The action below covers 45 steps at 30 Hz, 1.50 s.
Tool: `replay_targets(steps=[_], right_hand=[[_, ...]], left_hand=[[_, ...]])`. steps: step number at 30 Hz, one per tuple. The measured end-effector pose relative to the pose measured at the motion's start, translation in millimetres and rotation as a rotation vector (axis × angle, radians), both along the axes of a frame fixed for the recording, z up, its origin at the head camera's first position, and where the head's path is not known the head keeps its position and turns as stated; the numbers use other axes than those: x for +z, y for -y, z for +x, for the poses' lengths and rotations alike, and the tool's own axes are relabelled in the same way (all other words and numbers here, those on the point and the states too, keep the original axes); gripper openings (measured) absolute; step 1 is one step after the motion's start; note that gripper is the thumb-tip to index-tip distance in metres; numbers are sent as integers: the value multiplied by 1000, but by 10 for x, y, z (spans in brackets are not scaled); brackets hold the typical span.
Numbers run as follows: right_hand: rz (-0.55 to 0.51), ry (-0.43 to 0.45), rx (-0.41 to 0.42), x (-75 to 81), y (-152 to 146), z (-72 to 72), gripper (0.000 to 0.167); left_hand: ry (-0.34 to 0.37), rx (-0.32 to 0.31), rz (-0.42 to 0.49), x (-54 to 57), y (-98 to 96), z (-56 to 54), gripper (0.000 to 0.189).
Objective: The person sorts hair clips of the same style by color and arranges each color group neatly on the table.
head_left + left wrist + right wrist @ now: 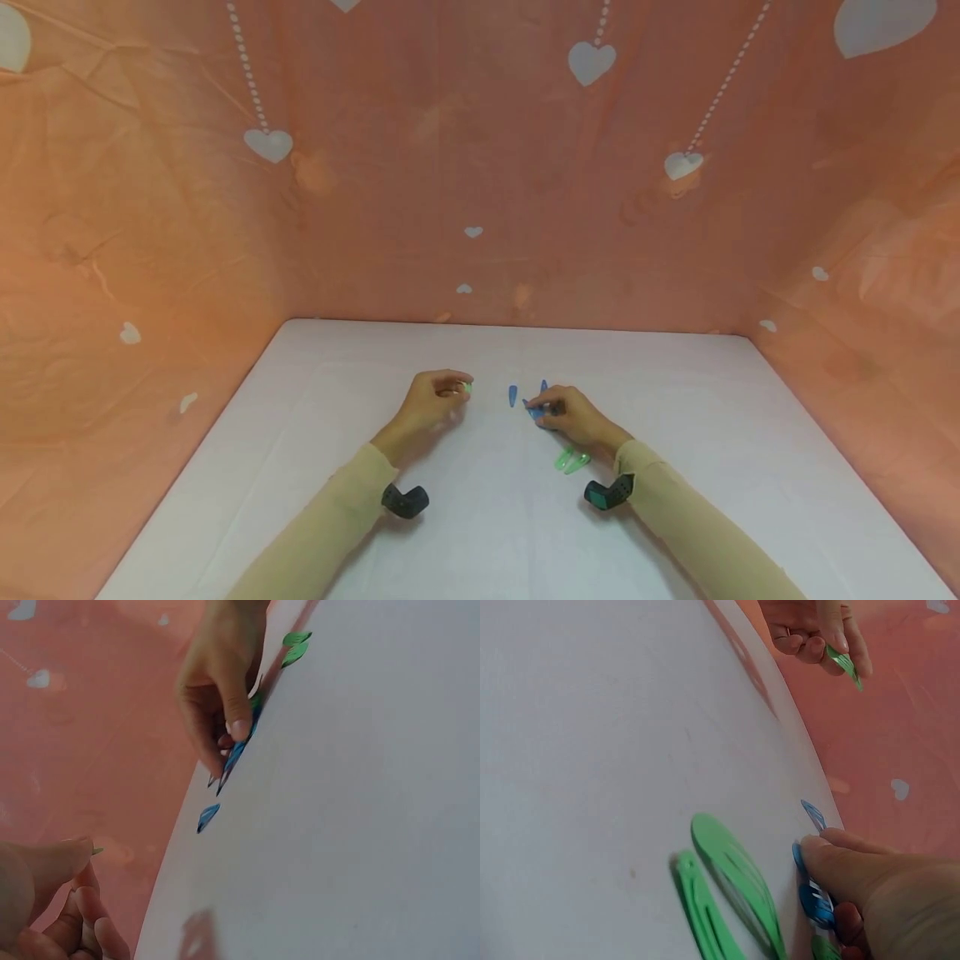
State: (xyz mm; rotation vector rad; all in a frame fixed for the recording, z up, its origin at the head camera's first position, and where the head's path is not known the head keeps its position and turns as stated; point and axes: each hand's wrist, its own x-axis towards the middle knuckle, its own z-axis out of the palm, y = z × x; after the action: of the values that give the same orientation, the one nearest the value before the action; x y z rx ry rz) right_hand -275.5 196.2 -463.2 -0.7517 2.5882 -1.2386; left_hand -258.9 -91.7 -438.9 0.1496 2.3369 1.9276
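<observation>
In the head view my left hand (pixel 438 396) is raised over the white table, thumb and index finger pinching a green snap hair clip (pixel 844 666). My right hand (pixel 573 414) is low over a small group of blue hair clips, its thumb and fingertips pinching a blue hair clip (pixel 534 411). Part of that clip is hidden behind the fingers. One separate blue hair clip (pixel 513 396) lies just left of the right hand, and another blue clip (pixel 543 386) shows beyond its fingertips.
Two green hair clips (pixel 573 461) lie side by side below the right wrist. Another bit of green (pixel 825 948) shows under the right hand. Orange cloth (pixel 480 183) with pale hearts stands round the back and sides of the white table (pixel 480 533).
</observation>
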Motion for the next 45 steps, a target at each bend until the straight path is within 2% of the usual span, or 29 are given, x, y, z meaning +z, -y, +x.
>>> replay_targets(steps=[7, 14, 21, 28, 37, 45], right_hand=[[-3, 6, -1, 11, 8, 14, 25], [6, -14, 9, 22, -1, 11, 25], [11, -9, 9, 24, -7, 13, 25], [17, -15, 14, 40, -6, 17, 26], [30, -24, 11, 45, 9, 12, 26], [42, -46, 14, 41, 6, -2, 25]], left_hand=[[-51, 15, -58, -6, 159, -95, 29], [-60, 16, -98, -29, 313, -166, 29], [-1, 30, -80, -71, 386, -185, 30], [-37, 53, -201, -59, 436, -211, 25], [-31, 48, -255, -89, 539, -280, 26], [-42, 59, -366, -103, 595, -323, 24]])
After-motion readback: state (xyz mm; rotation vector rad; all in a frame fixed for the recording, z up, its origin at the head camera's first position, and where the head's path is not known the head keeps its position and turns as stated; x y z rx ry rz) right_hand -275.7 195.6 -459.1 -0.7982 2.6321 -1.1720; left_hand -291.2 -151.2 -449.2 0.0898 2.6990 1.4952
